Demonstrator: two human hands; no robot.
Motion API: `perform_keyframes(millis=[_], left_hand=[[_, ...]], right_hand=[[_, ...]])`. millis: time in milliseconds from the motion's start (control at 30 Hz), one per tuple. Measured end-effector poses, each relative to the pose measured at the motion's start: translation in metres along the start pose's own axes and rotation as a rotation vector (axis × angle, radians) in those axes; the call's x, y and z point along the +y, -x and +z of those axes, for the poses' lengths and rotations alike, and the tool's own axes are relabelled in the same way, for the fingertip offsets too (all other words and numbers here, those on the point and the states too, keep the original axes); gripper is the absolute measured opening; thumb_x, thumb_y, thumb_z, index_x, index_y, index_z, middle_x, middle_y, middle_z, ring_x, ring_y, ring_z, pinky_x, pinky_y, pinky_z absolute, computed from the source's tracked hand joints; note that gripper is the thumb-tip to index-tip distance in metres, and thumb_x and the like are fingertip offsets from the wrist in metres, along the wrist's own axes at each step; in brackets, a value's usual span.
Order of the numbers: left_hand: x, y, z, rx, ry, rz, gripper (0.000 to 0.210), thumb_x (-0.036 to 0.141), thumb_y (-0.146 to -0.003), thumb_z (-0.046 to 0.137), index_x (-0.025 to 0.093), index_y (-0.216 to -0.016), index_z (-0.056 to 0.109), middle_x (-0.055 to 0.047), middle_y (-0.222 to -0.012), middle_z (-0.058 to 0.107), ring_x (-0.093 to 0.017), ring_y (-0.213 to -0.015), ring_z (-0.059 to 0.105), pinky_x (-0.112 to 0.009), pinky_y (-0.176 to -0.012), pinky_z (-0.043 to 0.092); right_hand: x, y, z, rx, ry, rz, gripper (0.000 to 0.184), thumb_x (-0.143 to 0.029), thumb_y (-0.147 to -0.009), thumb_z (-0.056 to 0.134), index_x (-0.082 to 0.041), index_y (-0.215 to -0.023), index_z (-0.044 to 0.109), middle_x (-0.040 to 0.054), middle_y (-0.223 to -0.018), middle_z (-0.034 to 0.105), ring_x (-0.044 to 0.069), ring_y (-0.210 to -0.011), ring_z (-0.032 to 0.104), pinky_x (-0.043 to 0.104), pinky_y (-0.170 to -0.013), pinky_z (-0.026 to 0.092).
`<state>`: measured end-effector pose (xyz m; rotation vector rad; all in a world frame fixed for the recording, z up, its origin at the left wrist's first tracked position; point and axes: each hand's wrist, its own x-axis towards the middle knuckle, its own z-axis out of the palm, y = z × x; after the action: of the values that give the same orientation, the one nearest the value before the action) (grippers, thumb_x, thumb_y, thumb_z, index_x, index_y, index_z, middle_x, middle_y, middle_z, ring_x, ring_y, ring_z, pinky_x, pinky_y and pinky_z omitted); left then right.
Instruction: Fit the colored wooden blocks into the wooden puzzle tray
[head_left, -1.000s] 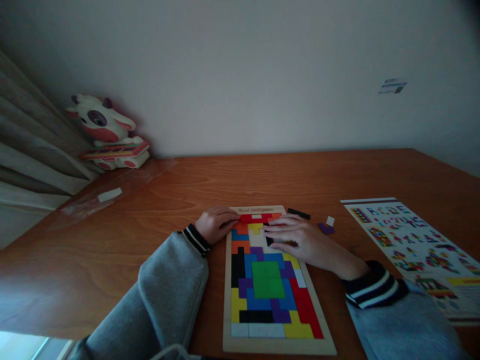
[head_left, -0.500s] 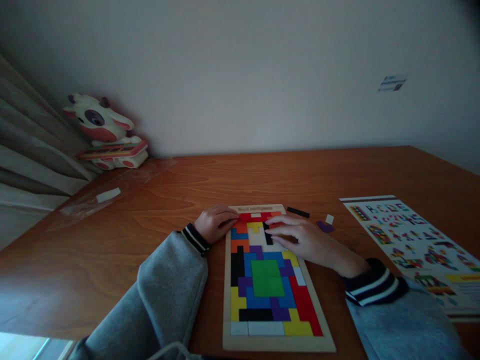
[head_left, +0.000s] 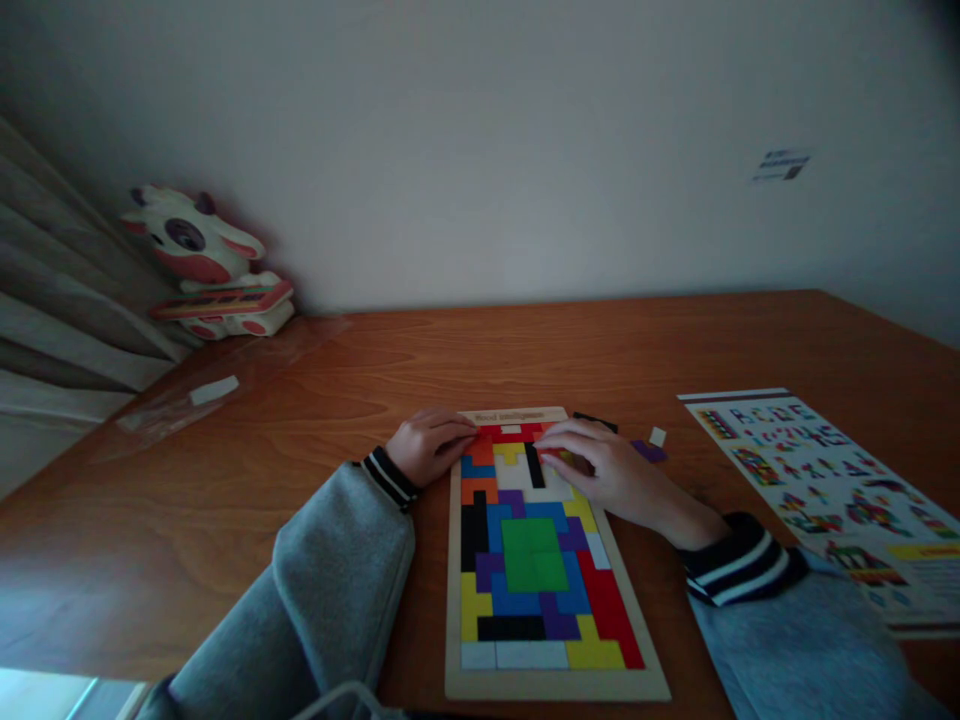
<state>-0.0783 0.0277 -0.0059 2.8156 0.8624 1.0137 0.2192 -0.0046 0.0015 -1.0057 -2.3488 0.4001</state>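
Note:
In the head view a wooden puzzle board (head_left: 560, 685) lies on the table, filled mostly with coloured block pieces. Over its upper left edge rests my left hand (head_left: 430, 446), fingers stretched out and touching the orange and red pieces there. My right hand (head_left: 604, 468) reaches over the upper right of the board. Its thumb and forefinger are a little apart, their tips beside the top of an upright black piece (head_left: 535, 467); no piece shows clearly in them. Bare board surface (head_left: 512, 474) shows left of that piece. Green squares (head_left: 535, 556) fill the centre.
Right of the board lie a black strip (head_left: 597, 421), a purple piece (head_left: 646, 451) and a small white piece (head_left: 658, 436). A printed pattern sheet (head_left: 817, 480) is farther right. A cow toy with a keyboard (head_left: 217, 270) stands at the back left, near clear plastic wrapping (head_left: 161, 405).
My right hand has shifted slightly, its thumb and forefinger drawing nearer each other. More of the upright black piece now shows. My left hand has stayed in place.

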Motion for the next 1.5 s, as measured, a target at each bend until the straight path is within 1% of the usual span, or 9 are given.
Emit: perform_keyframes(millis=[133, 233, 400, 567, 800, 967, 1100, 1333, 1500], left_hand=[[0.001, -0.001, -0.001, 0.006, 0.002, 0.011, 0.015, 0.02, -0.091, 0.058, 0.016, -0.1, 0.07, -0.008, -0.097, 0.073, -0.017, -0.09, 0.068, -0.032, -0.082, 0.057], [0.003, -0.002, -0.001, 0.022, 0.011, 0.032, 0.015, 0.019, -0.091, 0.058, 0.016, -0.101, 0.069, -0.008, -0.097, 0.073, -0.017, -0.089, 0.068, -0.032, -0.082, 0.058], [0.009, -0.004, -0.002, 0.031, 0.02, 0.07, 0.016, 0.019, -0.09, 0.058, 0.017, -0.101, 0.068, -0.009, -0.095, 0.072, -0.017, -0.088, 0.068, -0.031, -0.079, 0.058], [0.017, -0.007, -0.002, 0.0, 0.05, 0.157, 0.017, 0.016, -0.089, 0.058, 0.017, -0.103, 0.066, -0.008, -0.095, 0.072, -0.016, -0.089, 0.068, -0.031, -0.082, 0.057], [0.025, -0.008, 0.002, 0.012, 0.028, 0.196, 0.018, 0.016, -0.085, 0.06, 0.019, -0.102, 0.067, -0.005, -0.086, 0.069, -0.014, -0.078, 0.065, -0.028, -0.076, 0.056], [0.033, -0.01, 0.0, -0.011, 0.097, 0.23, 0.022, 0.015, -0.085, 0.06, 0.021, -0.106, 0.065, -0.007, -0.096, 0.07, -0.017, -0.093, 0.066, -0.032, -0.086, 0.056], [0.038, -0.011, 0.001, -0.049, 0.138, 0.272, 0.022, 0.012, -0.086, 0.058, 0.018, -0.107, 0.064, -0.008, -0.104, 0.072, -0.019, -0.101, 0.066, -0.034, -0.091, 0.055], [0.032, -0.011, 0.003, -0.055, 0.228, 0.111, 0.017, 0.009, -0.088, 0.053, 0.017, -0.094, 0.067, -0.009, -0.101, 0.073, -0.018, -0.096, 0.067, -0.035, -0.09, 0.055], [0.031, -0.013, -0.002, 0.019, 0.218, 0.028, 0.015, 0.011, -0.086, 0.058, 0.018, -0.092, 0.07, -0.008, -0.096, 0.072, -0.017, -0.088, 0.066, -0.034, -0.08, 0.056]], right_hand=[[-0.001, 0.0, 0.0, -0.041, 0.011, -0.059, 0.035, -0.043, -0.086, 0.066, -0.024, -0.116, 0.065, 0.0062, -0.116, 0.069, 0.023, -0.111, 0.061, 0.044, -0.099, 0.049], [-0.003, 0.0, 0.001, -0.07, 0.035, -0.098, 0.041, -0.043, -0.086, 0.066, -0.025, -0.122, 0.063, 0.006, -0.119, 0.068, 0.024, -0.114, 0.06, 0.045, -0.101, 0.048], [-0.007, -0.001, 0.001, -0.044, 0.053, -0.131, 0.035, -0.037, -0.09, 0.063, -0.027, -0.123, 0.063, 0.0054, -0.116, 0.07, 0.022, -0.109, 0.063, 0.044, -0.099, 0.05], [-0.011, -0.002, -0.001, 0.025, 0.047, -0.192, 0.023, -0.027, -0.096, 0.052, -0.025, -0.113, 0.068, 0.004, -0.11, 0.072, 0.019, -0.103, 0.066, 0.041, -0.096, 0.052], [-0.012, -0.003, 0.0, 0.064, 0.031, -0.17, 0.022, -0.027, -0.097, 0.052, -0.024, -0.11, 0.069, 0.0036, -0.107, 0.073, 0.019, -0.101, 0.066, 0.04, -0.094, 0.053], [-0.011, -0.003, 0.001, 0.056, 0.014, -0.189, 0.022, -0.027, -0.096, 0.052, -0.024, -0.109, 0.07, 0.004, -0.107, 0.073, 0.019, -0.099, 0.067, 0.041, -0.094, 0.053], [-0.01, -0.002, 0.001, 0.003, 0.038, -0.181, 0.02, -0.029, -0.094, 0.056, -0.023, -0.107, 0.07, 0.0051, -0.108, 0.072, 0.02, -0.1, 0.066, 0.04, -0.092, 0.054], [-0.012, -0.002, -0.001, -0.046, 0.038, -0.178, 0.018, -0.031, -0.093, 0.058, -0.023, -0.103, 0.071, 0.0046, -0.107, 0.072, 0.019, -0.1, 0.066, 0.037, -0.09, 0.054], [-0.012, -0.002, -0.002, -0.059, 0.033, -0.175, 0.018, -0.032, -0.093, 0.059, -0.023, -0.104, 0.07, 0.0049, -0.108, 0.071, 0.019, -0.099, 0.065, 0.036, -0.09, 0.053]])
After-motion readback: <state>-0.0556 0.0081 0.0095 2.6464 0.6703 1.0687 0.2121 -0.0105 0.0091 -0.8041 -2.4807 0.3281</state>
